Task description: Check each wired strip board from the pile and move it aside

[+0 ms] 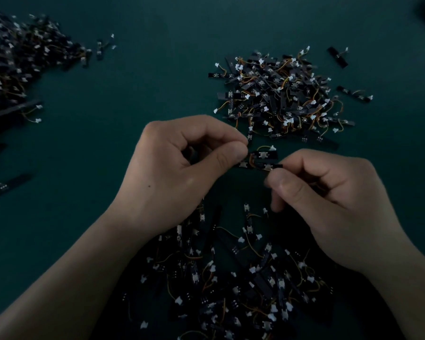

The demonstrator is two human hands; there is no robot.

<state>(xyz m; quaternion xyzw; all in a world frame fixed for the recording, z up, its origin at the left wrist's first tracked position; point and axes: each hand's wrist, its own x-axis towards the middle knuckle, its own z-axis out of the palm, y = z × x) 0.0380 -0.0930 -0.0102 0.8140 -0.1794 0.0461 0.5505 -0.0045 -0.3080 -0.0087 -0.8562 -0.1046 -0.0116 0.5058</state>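
A small black wired strip board (260,160), with a yellow-orange wire and a white connector, is held above the dark green table between both hands. My left hand (179,173) pinches its left end with thumb and forefinger. My right hand (329,197) pinches its right end, fingers curled. Under my wrists, near the front edge, lies a pile of several similar boards (231,278). A second heap of boards (280,94) sits just beyond the hands, to the right.
A third large heap of boards (15,60) fills the far left of the table. Loose single boards lie at the left edge (8,186) and at the far right (339,56). The dark green table surface (145,82) shows between the heaps.
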